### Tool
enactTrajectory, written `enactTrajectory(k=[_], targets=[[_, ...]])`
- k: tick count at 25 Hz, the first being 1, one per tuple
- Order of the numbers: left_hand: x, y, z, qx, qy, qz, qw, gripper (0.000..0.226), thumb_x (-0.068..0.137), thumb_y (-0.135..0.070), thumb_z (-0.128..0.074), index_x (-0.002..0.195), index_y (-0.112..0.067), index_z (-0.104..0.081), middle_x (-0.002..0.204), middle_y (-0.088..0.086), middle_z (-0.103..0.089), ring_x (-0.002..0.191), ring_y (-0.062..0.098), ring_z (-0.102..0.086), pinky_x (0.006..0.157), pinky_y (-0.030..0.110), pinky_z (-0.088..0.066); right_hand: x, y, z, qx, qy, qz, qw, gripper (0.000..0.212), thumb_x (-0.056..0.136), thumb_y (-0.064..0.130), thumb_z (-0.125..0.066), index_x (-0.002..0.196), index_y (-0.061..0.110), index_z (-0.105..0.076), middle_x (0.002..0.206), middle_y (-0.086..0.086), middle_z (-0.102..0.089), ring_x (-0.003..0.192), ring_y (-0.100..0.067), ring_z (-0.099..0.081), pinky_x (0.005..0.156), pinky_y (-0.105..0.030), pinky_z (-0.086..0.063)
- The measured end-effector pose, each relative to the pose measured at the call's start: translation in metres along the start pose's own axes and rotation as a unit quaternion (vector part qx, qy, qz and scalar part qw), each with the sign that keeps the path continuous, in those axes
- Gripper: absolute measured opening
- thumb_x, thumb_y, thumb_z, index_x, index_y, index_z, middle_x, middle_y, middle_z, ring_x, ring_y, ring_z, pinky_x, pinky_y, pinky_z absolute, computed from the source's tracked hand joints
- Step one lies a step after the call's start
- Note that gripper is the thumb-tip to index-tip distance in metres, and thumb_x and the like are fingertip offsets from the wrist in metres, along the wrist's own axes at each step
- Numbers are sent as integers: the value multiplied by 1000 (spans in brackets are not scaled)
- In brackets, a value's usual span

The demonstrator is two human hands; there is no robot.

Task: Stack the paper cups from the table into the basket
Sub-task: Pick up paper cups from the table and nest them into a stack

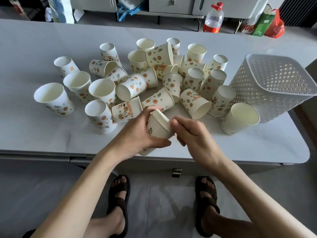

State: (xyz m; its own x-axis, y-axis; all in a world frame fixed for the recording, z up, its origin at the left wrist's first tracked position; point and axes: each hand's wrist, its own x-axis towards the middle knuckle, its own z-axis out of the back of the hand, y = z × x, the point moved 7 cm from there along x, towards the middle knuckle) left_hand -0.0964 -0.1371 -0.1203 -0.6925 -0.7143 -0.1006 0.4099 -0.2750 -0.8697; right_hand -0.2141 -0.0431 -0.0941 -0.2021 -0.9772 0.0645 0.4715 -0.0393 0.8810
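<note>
Several cream paper cups (132, 86) with orange dots lie scattered across the middle of the white table (42, 134), some upright, some upside down, some on their sides. My left hand (137, 134) grips a short stack of nested cups (157, 126) near the front edge. My right hand (193, 134) touches the stack's rim with its fingertips. A white perforated plastic basket (274, 86) stands at the right end of the table, and I see no cups inside it.
One upright cup (240, 117) stands just in front of the basket. Behind the table are a plastic bottle (213, 18), a red bag (274, 24) and a blue bag (127, 9) on the floor. My sandalled feet are under the table's front edge.
</note>
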Motion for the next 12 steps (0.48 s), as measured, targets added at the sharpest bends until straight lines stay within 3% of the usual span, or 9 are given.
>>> enactTrajectory(k=[3, 4, 6, 7, 8, 10, 12], targets=[[-1, -1, 1, -7, -21, 7, 1000, 88, 56, -35, -91, 133, -40, -46, 117, -6, -63, 97, 9, -61, 84, 33, -52, 5, -4, -10, 26, 17, -29, 999, 33, 102, 29, -43, 80, 7, -51, 61, 1, -45, 60, -19, -39, 58, -38, -33], [-2, 0, 3, -23, -32, 12, 999, 85, 58, -33, -91, 130, -39, -48, 116, -10, -62, 95, 7, -61, 84, 33, -52, 8, -6, -1, 42, -29, -40, 998, 26, 101, 25, -45, 84, 10, -57, 65, 0, -54, 59, -16, -44, 58, -34, -36], [-2, 2, 6, -36, -46, 20, 998, 77, 60, -30, -91, 125, -37, -50, 113, -17, -61, 93, 8, -61, 84, 33, -51, 7, -19, 33, 6, -197, -80, 977, 14, 97, 28, -50, 94, 24, -63, 84, 3, -67, 67, -16, -55, 62, -32, -42], [-2, 4, 5, -28, -45, 27, 998, 74, 61, -31, -91, 123, -36, -50, 111, -15, -62, 94, 16, -62, 85, 36, -51, 3, -26, 49, -73, -262, -117, 955, 14, 96, 34, -50, 103, 32, -62, 96, 3, -68, 77, -18, -59, 66, -33, -44], [-2, 6, 4, -16, -42, 35, 998, 73, 62, -32, -91, 122, -36, -50, 109, -8, -65, 95, 24, -62, 84, 40, -51, 0, -32, 58, -164, -279, -164, 932, 21, 94, 41, -49, 113, 38, -58, 106, 1, -66, 86, -22, -60, 72, -35, -45], [-2, 8, 4, -1, -35, 45, 998, 73, 62, -35, -90, 122, -35, -49, 109, 4, -66, 96, 32, -63, 77, 40, -52, 1, -49, 56, -214, -212, -229, 926, 35, 94, 48, -48, 128, 44, -51, 121, -2, -60, 93, -28, -64, 80, -38, -47], [-1, 8, 5, 9, -29, 48, 998, 73, 62, -39, -90, 122, -36, -48, 112, 8, -66, 98, 32, -63, 78, 40, -51, 4, -56, 48, -77, -188, -223, 953, 40, 96, 40, -53, 135, 36, -54, 127, 0, -59, 81, -18, -70, 80, -41, -55]])
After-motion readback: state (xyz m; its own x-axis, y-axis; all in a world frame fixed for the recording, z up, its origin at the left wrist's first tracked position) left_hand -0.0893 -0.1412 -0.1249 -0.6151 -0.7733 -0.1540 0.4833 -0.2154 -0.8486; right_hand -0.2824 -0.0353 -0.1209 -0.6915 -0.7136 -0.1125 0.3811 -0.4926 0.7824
